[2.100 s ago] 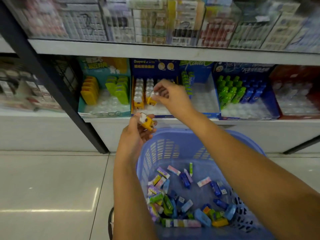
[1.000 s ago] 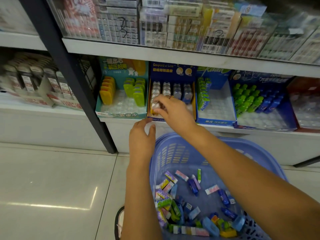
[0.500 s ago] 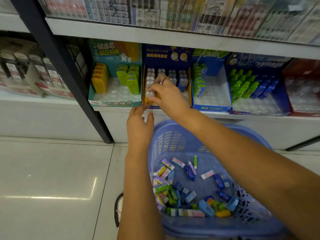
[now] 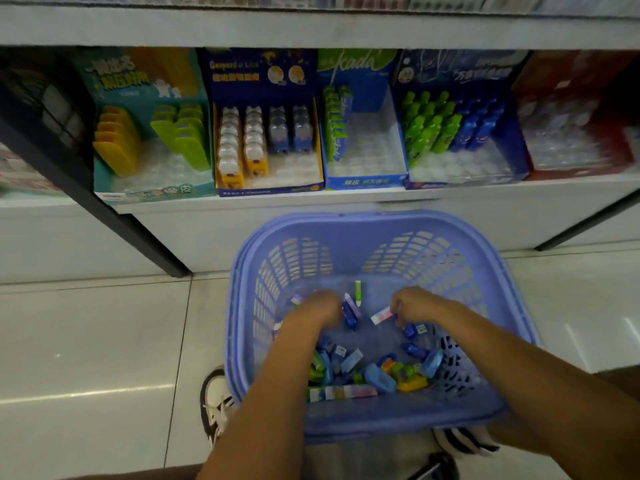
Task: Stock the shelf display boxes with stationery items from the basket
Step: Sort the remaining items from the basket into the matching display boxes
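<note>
Left hand (image 4: pixel 320 308) and right hand (image 4: pixel 417 304) lie inside the basket (image 4: pixel 346 220) among stationery items (image 4: pixel 349 391), grips too blurred to tell

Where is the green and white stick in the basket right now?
In the head view, the green and white stick lies in the basket near its far wall, between the left hand and the right hand.

Two bare forearms, uncovered from the left hand (image 4: pixel 320 308) and right hand (image 4: pixel 420 304) back to the bottom edge. Lower left: white lace-up sneaker with dark trim (image 4: pixel 216 403), white laces. Bottom, right of centre: white shoe with black stripes (image 4: pixel 464 441), partly hidden. Bottom centre: grey cloth garment (image 4: pixel 374 459), blurred.
</note>
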{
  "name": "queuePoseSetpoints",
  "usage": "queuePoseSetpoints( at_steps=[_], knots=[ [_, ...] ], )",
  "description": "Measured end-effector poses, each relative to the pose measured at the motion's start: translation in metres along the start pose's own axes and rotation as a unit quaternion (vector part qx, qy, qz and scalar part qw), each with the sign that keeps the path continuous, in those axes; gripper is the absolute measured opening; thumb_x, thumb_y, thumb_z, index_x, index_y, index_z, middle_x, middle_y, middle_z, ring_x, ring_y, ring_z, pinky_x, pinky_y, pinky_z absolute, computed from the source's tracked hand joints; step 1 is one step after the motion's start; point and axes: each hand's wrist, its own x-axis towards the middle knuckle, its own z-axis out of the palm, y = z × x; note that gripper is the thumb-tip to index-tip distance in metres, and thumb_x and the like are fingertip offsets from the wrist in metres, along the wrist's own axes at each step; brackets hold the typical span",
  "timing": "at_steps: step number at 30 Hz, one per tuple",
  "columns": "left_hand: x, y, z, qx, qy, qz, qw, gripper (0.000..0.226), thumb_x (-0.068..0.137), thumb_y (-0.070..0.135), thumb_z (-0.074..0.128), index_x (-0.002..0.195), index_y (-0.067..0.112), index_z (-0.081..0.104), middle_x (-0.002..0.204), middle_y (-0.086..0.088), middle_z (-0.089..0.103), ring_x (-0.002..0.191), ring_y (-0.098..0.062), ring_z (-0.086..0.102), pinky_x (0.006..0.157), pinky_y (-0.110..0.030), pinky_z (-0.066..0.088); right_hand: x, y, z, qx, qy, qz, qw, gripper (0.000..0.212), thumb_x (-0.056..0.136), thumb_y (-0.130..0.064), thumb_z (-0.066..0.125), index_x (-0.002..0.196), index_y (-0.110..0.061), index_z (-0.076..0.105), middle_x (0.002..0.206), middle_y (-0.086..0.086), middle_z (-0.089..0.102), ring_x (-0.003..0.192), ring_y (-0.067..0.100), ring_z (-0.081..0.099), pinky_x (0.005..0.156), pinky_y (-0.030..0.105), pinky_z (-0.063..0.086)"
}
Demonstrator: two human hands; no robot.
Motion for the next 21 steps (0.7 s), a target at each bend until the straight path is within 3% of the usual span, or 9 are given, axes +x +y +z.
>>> queuePoseSetpoints(
  at_steps=[2, 4, 6, 9, 13, 17, 19, 21],
  knots=[
    [0.011, -0.002, 0.025, 0.042, -0.048, -0.011, 0.998, 0.030, 0.093, 0.004, 0.048, 0.121, -0.004, 0.056, 0.125, -0.021, 0.058, 0.114, -0.032, 0.056, 0.094, -0.035, 0.043, 0.009, 0.011, 0.019, 0.014, -0.019, -0.018, 1.000, 0.027, 0.088, -0.004, 0.058, 0.114, 0.000, 0.065, 0.097, 0.012, 0.061, 0.090, 0.024, 0.057, 0.077, 0.026, 0.043],
    [0.018, -0.007, 0.042, 0.078, -0.065, -0.036, 0.994, 0.032, 0.091, 0.002, 0.051, 0.123, -0.003, 0.053, 0.128, -0.020, 0.056, 0.115, -0.032, 0.055, 0.095, -0.036, 0.043, 0.020, 0.008, 0.036, 0.018, -0.017, -0.069, 0.997, 0.035, 0.089, -0.004, 0.055, 0.123, -0.008, 0.061, 0.117, 0.013, 0.062, 0.108, 0.028, 0.056, 0.087, 0.030, 0.042],
    [0.026, -0.016, 0.053, 0.111, -0.054, -0.055, 0.991, 0.035, 0.094, 0.006, 0.049, 0.128, -0.003, 0.050, 0.132, -0.019, 0.053, 0.122, -0.032, 0.052, 0.098, -0.037, 0.042, 0.031, -0.007, 0.053, 0.026, -0.019, -0.119, 0.992, 0.037, 0.089, -0.007, 0.055, 0.125, -0.012, 0.059, 0.124, 0.012, 0.060, 0.111, 0.028, 0.056, 0.084, 0.028, 0.041],
    [0.034, -0.028, 0.058, 0.157, -0.021, -0.044, 0.986, 0.031, 0.094, 0.012, 0.048, 0.121, 0.000, 0.059, 0.127, -0.019, 0.058, 0.119, -0.033, 0.054, 0.097, -0.038, 0.044, 0.047, -0.038, 0.076, 0.024, -0.011, -0.157, 0.987, 0.024, 0.087, -0.020, 0.060, 0.109, -0.010, 0.064, 0.111, 0.015, 0.065, 0.103, 0.031, 0.060, 0.078, 0.029, 0.044],
    [0.047, -0.046, 0.066, 0.153, 0.013, -0.016, 0.988, 0.030, 0.094, 0.010, 0.047, 0.120, 0.003, 0.059, 0.128, -0.017, 0.056, 0.119, -0.030, 0.052, 0.100, -0.035, 0.040, 0.060, -0.063, 0.103, 0.097, 0.031, -0.088, 0.991, 0.025, 0.087, -0.017, 0.058, 0.109, -0.006, 0.062, 0.108, 0.018, 0.064, 0.101, 0.034, 0.061, 0.055, 0.021, 0.033],
    [0.057, -0.052, 0.069, 0.199, 0.020, -0.014, 0.980, 0.030, 0.093, 0.009, 0.047, 0.119, 0.005, 0.060, 0.126, -0.016, 0.058, 0.119, -0.028, 0.054, 0.100, -0.037, 0.043, 0.072, -0.070, 0.111, 0.140, 0.007, -0.017, 0.990, 0.030, 0.088, -0.017, 0.058, 0.114, -0.005, 0.061, 0.116, 0.017, 0.063, 0.108, 0.033, 0.060, 0.081, 0.033, 0.048],
    [0.059, -0.050, 0.069, 0.209, 0.006, -0.020, 0.978, 0.029, 0.090, 0.009, 0.052, 0.116, 0.006, 0.063, 0.121, -0.016, 0.062, 0.115, -0.029, 0.057, 0.098, -0.037, 0.045, 0.076, -0.066, 0.107, 0.131, -0.049, 0.001, 0.990, 0.038, 0.085, -0.024, 0.065, 0.117, -0.003, 0.061, 0.119, 0.015, 0.063, 0.106, 0.028, 0.061, 0.069, 0.024, 0.046],
    [0.061, -0.046, 0.067, 0.210, -0.007, -0.028, 0.977, 0.029, 0.088, 0.012, 0.059, 0.115, 0.006, 0.065, 0.119, -0.015, 0.064, 0.112, -0.029, 0.059, 0.096, -0.037, 0.047, 0.075, -0.062, 0.095, 0.080, -0.080, -0.004, 0.994, 0.047, 0.081, -0.033, 0.071, 0.116, -0.003, 0.062, 0.116, 0.013, 0.065, 0.091, 0.023, 0.060, 0.057, 0.022, 0.040]
  ],
)
